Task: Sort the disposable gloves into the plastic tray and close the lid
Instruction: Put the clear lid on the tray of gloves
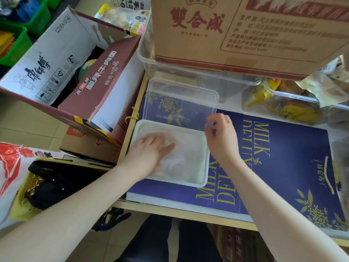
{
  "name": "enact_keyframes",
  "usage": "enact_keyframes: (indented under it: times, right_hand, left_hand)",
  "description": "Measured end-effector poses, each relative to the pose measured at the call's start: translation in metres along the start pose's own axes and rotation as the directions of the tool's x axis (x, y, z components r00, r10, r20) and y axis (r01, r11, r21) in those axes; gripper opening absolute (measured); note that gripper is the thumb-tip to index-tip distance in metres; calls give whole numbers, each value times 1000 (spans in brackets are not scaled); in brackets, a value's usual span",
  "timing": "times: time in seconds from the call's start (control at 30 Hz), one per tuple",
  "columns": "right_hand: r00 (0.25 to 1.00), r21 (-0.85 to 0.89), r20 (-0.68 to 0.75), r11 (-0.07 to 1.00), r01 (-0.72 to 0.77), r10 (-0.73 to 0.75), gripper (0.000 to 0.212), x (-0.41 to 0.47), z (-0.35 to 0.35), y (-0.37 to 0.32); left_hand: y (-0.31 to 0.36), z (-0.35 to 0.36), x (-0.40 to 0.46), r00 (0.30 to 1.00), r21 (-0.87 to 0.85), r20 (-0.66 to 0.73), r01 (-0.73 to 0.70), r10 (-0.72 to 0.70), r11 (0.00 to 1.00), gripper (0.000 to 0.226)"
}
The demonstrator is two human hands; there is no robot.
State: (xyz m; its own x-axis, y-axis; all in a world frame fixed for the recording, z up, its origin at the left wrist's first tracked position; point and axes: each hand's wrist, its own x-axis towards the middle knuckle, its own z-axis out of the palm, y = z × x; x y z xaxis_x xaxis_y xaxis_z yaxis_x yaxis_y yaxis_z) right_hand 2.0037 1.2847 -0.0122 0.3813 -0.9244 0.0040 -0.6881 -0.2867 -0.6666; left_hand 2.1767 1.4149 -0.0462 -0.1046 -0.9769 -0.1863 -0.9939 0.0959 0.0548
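A clear plastic tray point(204, 178) lies on a blue box, filled with thin translucent disposable gloves point(185, 157). My left hand point(151, 150) presses flat on the gloves at the tray's left side. Behind the tray stands the clear lid point(179, 99), tilted up on its near edge. My right hand point(221, 135) pinches the lid's near right corner, right by the tray's far right corner.
The blue "MILK DELI" box point(283, 167) covers the wooden table. A large brown carton point(236, 31) sits in a clear bin point(151, 61) behind the lid. Another clear bin of yellow packets point(279, 103) is at right. Open noodle cartons point(75, 72) stand at left.
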Motion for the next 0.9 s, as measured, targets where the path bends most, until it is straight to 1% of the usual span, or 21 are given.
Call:
enact_keyframes:
  times: [0.03, 0.07, 0.1, 0.13, 0.17, 0.23, 0.27, 0.33, 0.4, 0.43, 0.5, 0.57, 0.6, 0.67, 0.7, 0.73, 0.77, 0.8, 0.83, 0.87, 0.9]
  right_hand:
    - [986, 57, 31, 985, -165, 164, 24, 10, 1, 7]
    - [948, 108, 80, 943, -316, 309, 31, 19, 2, 13]
    - [903, 149, 123, 892, -427, 411, 37, 26, 4, 16]
    - [869, 185, 157, 851, -493, 469, 42, 31, 7, 19]
    - [850, 226, 179, 820, -526, 496, 45, 35, 10, 21]
    - [831, 328, 200, 763, -556, 520, 44, 41, 12, 20]
    - [833, 385, 210, 740, -552, 512, 37, 44, 12, 16]
    - [879, 469, 202, 745, -474, 432, 20, 47, 8, 10]
    - [941, 509, 160, 792, -338, 299, 19, 44, 0, 5]
    - [963, 493, 137, 826, -271, 234, 19, 40, -5, 4]
    - [986, 447, 124, 881, -154, 109, 20, 30, -14, 4]
    - [991, 490, 134, 868, -84, 21, 36, 16, -20, 8]
    - [989, 509, 146, 857, -80, 6, 41, 7, -22, 10]
    - [984, 526, 174, 842, -118, 30, 41, -6, -24, 16]
    - [980, 554, 194, 818, -155, 54, 39, -12, -23, 20]
    - [973, 601, 223, 776, -190, 65, 39, -18, -24, 23]
    - [966, 642, 251, 736, -217, 65, 42, -24, -23, 27]
    - [957, 670, 283, 703, -240, 58, 47, -30, -23, 32]
    - [946, 676, 319, 688, -264, 50, 51, -35, -23, 36]
    - [932, 667, 361, 687, -287, 39, 51, -39, -23, 39]
    - [916, 645, 399, 700, -305, 32, 48, -42, -23, 41]
  left_hand:
    - [2, -2, 0, 1000, 27, 14, 4, -4, 1000, 92]
    - [3, -1, 1, 1000, 42, 4, 9, -9, 999, 93]
    - [4, 1, 2, 1000, 34, -2, 8, -8, 999, 92]
    - [4, 1, 3, 1000, 25, -28, -12, 13, 1000, 90]
    - [5, 1, 3, 999, 16, -40, -17, 18, 1000, 88]
    - [5, 2, 3, 998, 4, -60, -25, 26, 1000, 87]
    - [3, 5, 3, 996, -9, -78, -32, 31, 999, 87]
    - [1, 6, 3, 996, -46, -87, -33, 29, 998, 87]
    - [-2, 5, 2, 993, -89, -112, -57, 47, 994, 85]
    - [-3, 4, 0, 990, -129, -133, -66, 49, 989, 81]
    - [-6, 2, -6, 977, -256, -211, -93, 38, 962, 64]
    - [-6, -4, -15, 932, -427, -357, -107, -59, 898, 33]
    - [-6, -7, -21, 897, -490, -422, -101, -135, 866, 23]
    - [-10, -10, -34, 821, -581, -481, -38, -306, 813, 22]
    - [-9, -11, -42, 788, -633, -464, 25, -404, 774, 19]
    - [-8, -12, -48, 758, -712, -395, 104, -519, 695, 15]
    - [-7, -13, -54, 718, -813, -264, 194, -644, 550, 19]
    - [-5, -14, -57, 672, -905, -96, 249, -735, 345, 23]
    - [-4, -15, -57, 626, -958, 62, 255, -778, 128, 23]
    - [-6, -15, -56, 597, -973, 162, 229, -785, -27, 23]
    - [-7, -18, -54, 596, -973, 218, 196, -773, -123, 25]
